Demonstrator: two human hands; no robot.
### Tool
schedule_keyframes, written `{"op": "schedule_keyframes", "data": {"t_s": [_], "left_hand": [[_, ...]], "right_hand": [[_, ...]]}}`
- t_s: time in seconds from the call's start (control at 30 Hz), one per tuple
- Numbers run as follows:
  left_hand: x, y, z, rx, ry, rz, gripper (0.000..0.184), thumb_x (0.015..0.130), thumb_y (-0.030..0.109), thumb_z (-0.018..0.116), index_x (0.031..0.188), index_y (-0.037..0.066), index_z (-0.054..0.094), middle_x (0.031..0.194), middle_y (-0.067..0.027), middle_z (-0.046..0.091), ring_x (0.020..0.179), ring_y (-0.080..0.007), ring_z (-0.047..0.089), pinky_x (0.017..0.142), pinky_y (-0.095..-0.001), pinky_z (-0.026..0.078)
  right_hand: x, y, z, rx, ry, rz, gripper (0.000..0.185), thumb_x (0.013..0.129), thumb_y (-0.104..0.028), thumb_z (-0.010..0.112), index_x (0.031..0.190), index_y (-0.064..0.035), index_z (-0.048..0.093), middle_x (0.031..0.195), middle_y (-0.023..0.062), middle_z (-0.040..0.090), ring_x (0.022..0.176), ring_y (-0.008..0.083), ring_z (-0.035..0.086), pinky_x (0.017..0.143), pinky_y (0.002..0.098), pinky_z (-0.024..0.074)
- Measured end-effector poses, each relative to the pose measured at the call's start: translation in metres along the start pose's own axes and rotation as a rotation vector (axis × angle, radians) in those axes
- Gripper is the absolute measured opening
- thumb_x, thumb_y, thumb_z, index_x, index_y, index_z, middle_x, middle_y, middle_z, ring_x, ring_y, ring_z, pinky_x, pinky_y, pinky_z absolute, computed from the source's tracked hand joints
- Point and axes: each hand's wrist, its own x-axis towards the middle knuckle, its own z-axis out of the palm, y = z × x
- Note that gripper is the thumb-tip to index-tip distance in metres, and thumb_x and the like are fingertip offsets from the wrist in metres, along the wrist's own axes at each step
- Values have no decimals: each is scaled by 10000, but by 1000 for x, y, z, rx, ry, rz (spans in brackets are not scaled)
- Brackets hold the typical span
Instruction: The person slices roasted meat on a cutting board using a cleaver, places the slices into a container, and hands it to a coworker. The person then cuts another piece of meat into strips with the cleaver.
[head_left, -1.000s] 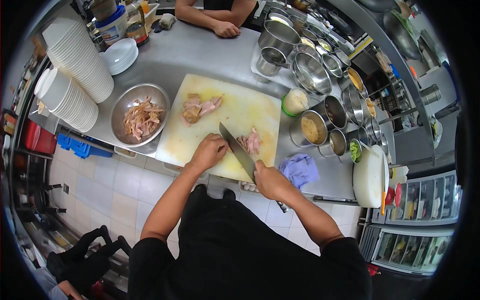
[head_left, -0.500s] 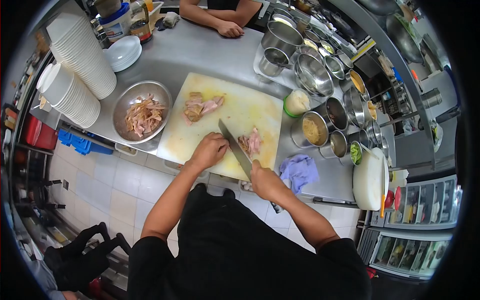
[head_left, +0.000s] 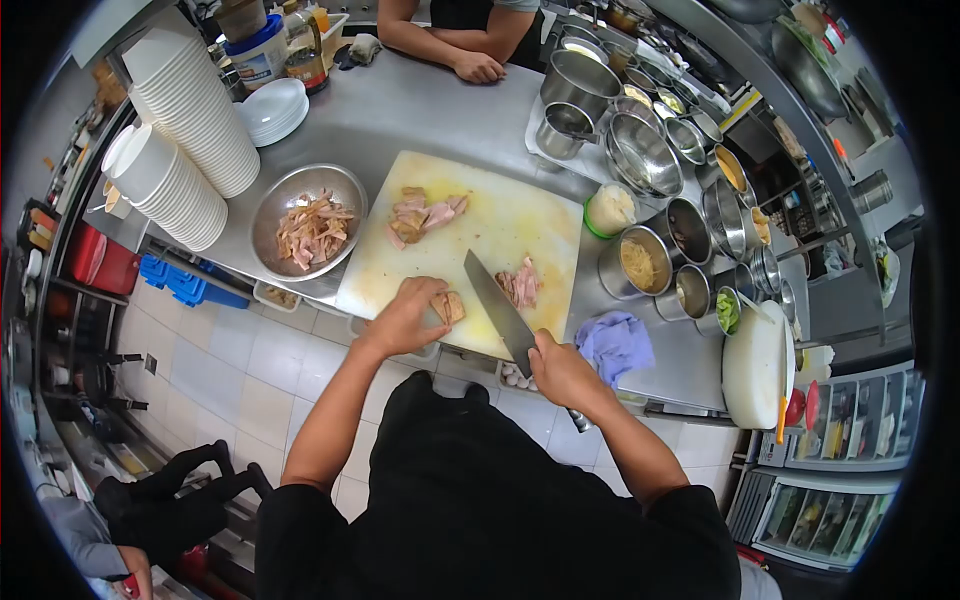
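Observation:
My right hand [head_left: 560, 365] grips the handle of a large kitchen knife [head_left: 497, 308], its blade slanting up and left over the white cutting board [head_left: 480, 215]. With fingers and thumb, my left hand [head_left: 405, 315] holds a brown-edged piece of meat [head_left: 449, 307] on the board near its front edge, left of the blade. Just right of the blade lies a small heap of cut meat [head_left: 520, 284]. Larger meat pieces [head_left: 422, 215] lie at the board's upper left. A steel bowl [head_left: 262, 225] of sliced meat [head_left: 312, 230] stands left of the board.
Stacks of white containers [head_left: 180, 190] and white plates [head_left: 275, 112] stand on the left. Several steel pots [head_left: 625, 265] crowd the right, near a purple cloth [head_left: 615, 345]. Across the steel counter [head_left: 400, 95] rest another person's folded arms [head_left: 470, 55]. Someone's legs [head_left: 190, 495] show at lower left.
The whole view has shifted slightly. My left hand has opened its grasp, showing the meat piece between fingers and thumb. The knife blade has moved away from the left hand, towards the right.

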Motion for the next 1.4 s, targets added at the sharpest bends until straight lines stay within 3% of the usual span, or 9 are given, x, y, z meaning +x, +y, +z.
{"op": "schedule_keyframes", "data": {"t_s": [0.37, 0.53, 0.73, 0.9, 1.03, 1.1, 1.2, 1.3, 1.4], "left_hand": [[20, 20, 11, 2, -128, -187, 588, 777, 208, 845, 1284, 32, 605, 1158, -168, 594, 1103, -372, 558, 995, -432, 470], [29, 3, 16, -9, -110, 93, 507, 815, 234, 820, 1259, 51, 658, 1181, -181, 611, 1156, -369, 547, 1023, -419, 464], [41, 19, 11, 24, -255, -190, 415, 859, 210, 769, 1235, 55, 688, 1101, -180, 645, 1077, -363, 600, 959, -410, 507], [47, 10, 11, -72, -342, 8, 316, 855, 194, 757, 1134, 50, 727, 988, -164, 646, 976, -336, 627, 878, -411, 523], [51, 10, 13, -6, -351, -60, 246, 857, 179, 750, 1044, 20, 721, 964, -160, 644, 932, -320, 629, 855, -398, 529], [44, 6, 24, -50, -49, -302, 205, 859, 156, 755, 979, 1, 694, 932, -137, 642, 888, -286, 637, 821, -377, 540], [34, 11, 30, -266, 68, -426, 163, 873, 105, 703, 986, -8, 670, 992, -159, 628, 884, -301, 625, 813, -396, 525], [25, 2, 38, -138, 233, -150, 156, 882, 61, 710, 1020, -2, 669, 999, -147, 612, 809, -271, 626, 751, -365, 532], [19, 11, 28, -228, 163, -216, 143, 920, 53, 689, 1052, 3, 672, 1017, -136, 599, 813, -253, 632, 729, -338, 535]], "right_hand": [[-2, 12, -2, -8, -44, 77, 295, 1036, -223, 461, 1159, 44, 487, 958, 398, 651, 936, 559, 641, 859, 609, 482], [-5, 3, -5, 5, -59, 73, 303, 1039, -227, 453, 1160, 49, 482, 978, 401, 647, 953, 559, 638, 874, 610, 476], [-4, 5, -2, 23, -60, 90, 306, 1040, -228, 450, 1157, 53, 479, 975, 401, 646, 949, 560, 637, 870, 610, 474], [-6, 6, -1, 49, -55, 104, 309, 1040, -235, 450, 1158, 50, 478, 961, 400, 648, 953, 563, 632, 870, 609, 470], [-8, 6, -8, 137, -55, 102, 317, 1037, -248, 458, 1154, 45, 485, 948, 403, 645, 943, 565, 629, 860, 606, 467], [-12, 3, -13, 163, -50, 102, 320, 1036, -254, 460, 1153, 42, 488, 943, 402, 644, 943, 563, 628, 859, 605, 466], [-18, 0, -17, 150, -45, 111, 320, 1038, -265, 462, 1153, 32, 494, 933, 392, 642, 941, 557, 625, 853, 606, 461], [-21, -4, -23, 146, -69, 95, 307, 1039, -271, 468, 1133, 21, 490, 932, 388, 637, 944, 553, 620, 848, 613, 452], [-21, -7, -24, 138, -94, 57, 288, 1040, -261, 474, 1101, 20, 485, 921, 384, 639, 919, 555, 621, 827, 615, 448]]}}
